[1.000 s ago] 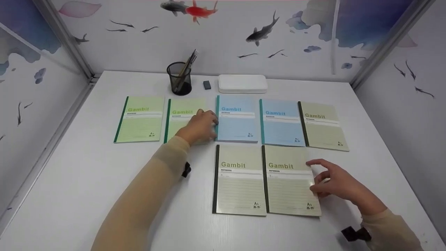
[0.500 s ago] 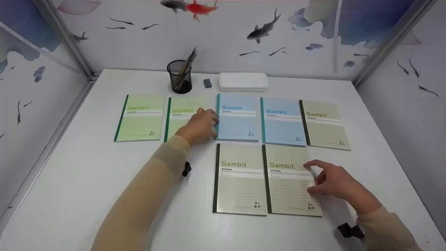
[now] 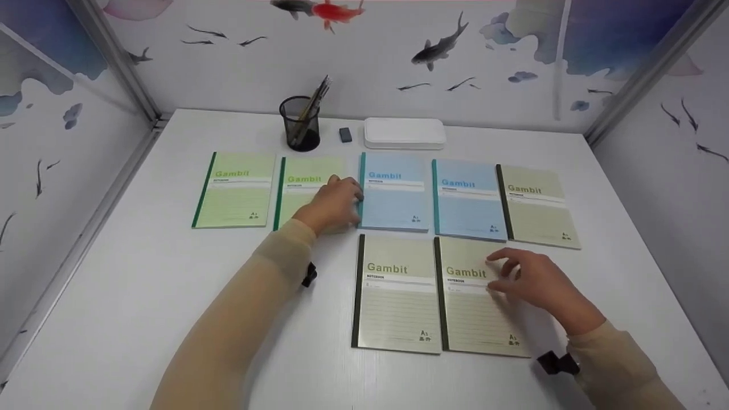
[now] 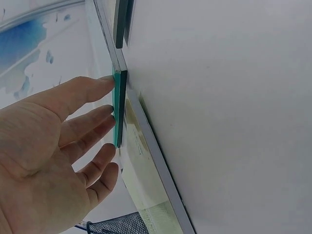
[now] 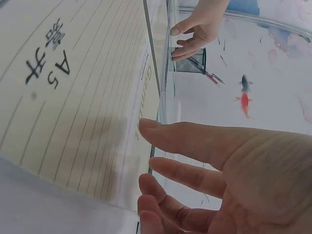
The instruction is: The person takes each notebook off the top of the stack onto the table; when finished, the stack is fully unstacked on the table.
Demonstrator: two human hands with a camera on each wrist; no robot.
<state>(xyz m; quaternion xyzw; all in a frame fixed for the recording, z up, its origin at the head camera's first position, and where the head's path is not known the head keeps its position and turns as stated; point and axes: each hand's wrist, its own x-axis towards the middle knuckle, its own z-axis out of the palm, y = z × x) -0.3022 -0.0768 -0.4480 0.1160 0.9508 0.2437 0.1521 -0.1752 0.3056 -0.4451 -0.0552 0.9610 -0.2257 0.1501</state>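
Note:
My left hand reaches over the second green notebook, its fingertips at the teal spine of the left blue notebook. In the left wrist view the fingers are spread and fairly straight against that spine. Over the right front beige notebook hovers my right hand, thumb and fingers loosely bent with nothing between them. Beside it lies the left front beige notebook. The back row also holds another green notebook, a second blue notebook and a third beige notebook.
Behind the notebooks stand a black mesh pen cup with pens, a dark eraser and a white case. Printed fish panels wall in the white table at the back and both sides.
My right hand has moved left and slightly back, from the right edge of the front beige notebook to above its cover. The left hand stays at the blue notebook's spine.

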